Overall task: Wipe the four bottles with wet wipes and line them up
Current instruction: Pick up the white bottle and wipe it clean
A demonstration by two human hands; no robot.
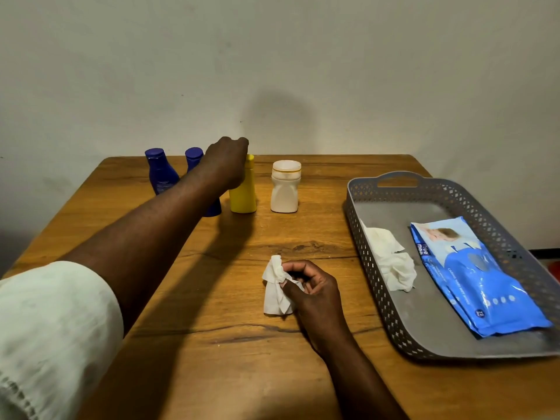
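Left hand: the left hand (228, 165) reaches to the far edge of the wooden table (212, 353) and wraps the upper part of the yellow plastic bottle (243, 195); the fingers lie behind the bottle, so how tightly they close cannot be told.
Right hand: the right hand (312, 291) rests near the table's middle and pinches a crumpled white wet wipe (277, 291) between thumb and fingers.
Bottle row: two dark blue plastic bottles (160, 174) with round caps stand at the left, the second partly hidden by the forearm; the yellow one is next, and a squat white plastic bottle (285, 187) with a wide cap stands apart to its right. All are upright.
Handling of bottles: they look light, stiff and smooth, probably slippery once damp. A grip around the narrow shoulder below the cap seems safest; the yellow one, being tall, may tip if pushed high up.
Handling of wipe: soft and limp, it should mould around a bottle.
Tray: the grey perforated plastic tray (391, 180) on the right holds a blue wipes pack (478, 280) and a used white wipe (391, 262).
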